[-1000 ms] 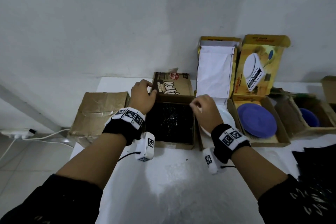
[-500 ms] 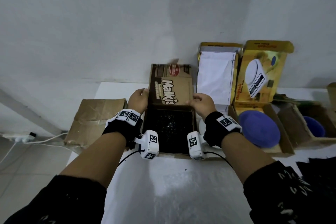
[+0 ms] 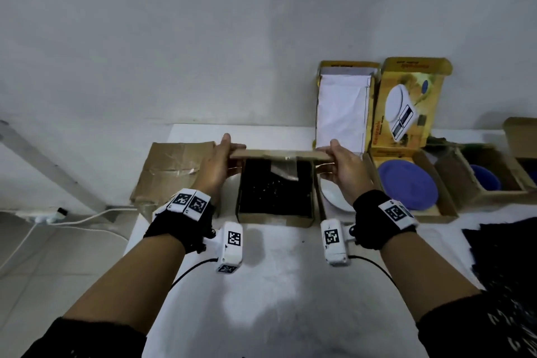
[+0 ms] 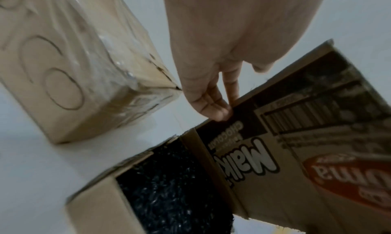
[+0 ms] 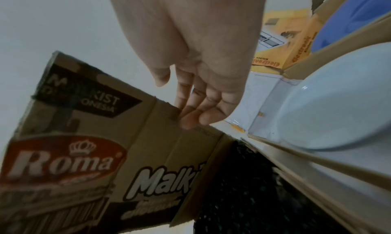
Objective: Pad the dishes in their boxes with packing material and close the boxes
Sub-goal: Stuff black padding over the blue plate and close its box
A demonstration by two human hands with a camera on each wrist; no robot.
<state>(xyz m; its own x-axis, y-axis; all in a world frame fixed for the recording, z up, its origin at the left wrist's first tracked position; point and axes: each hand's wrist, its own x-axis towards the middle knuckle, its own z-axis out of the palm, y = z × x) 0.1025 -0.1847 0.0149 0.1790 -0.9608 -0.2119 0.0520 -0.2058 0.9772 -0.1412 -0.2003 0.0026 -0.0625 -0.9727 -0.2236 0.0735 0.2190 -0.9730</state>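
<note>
Cardboard box (image 3: 274, 213) printed with a biscuit brand stands on the table (image 3: 279, 285) near its far edge, filled to the rim with black packing material (image 3: 273, 192). Its rear lid flap (image 3: 280, 155) is raised to about level over the opening. The left hand (image 3: 216, 167) pinches the flap's left edge, fingers under and thumb on top; the right hand (image 3: 341, 167) pinches the right edge the same way, and both wrist views show fingertips pressed to the printed face.

As I judge it, the flap is light, stiff corrugated board that hinges along its crease, so holding the two side edges close to the free end gives even control and keeps it from twisting. A loose strip of clear tape (image 3: 286, 168) hangs under it and could snag on the padding. The padding looks soft and springy, and may push the flap back up unless it is pressed flat.

Just right of this box, an open box holds a white plate (image 3: 334, 197); further right a blue plate (image 3: 406, 183) lies in a yellow box (image 3: 412, 102), both unpadded. A closed taped box (image 3: 171, 171) sits by the left edge.
</note>
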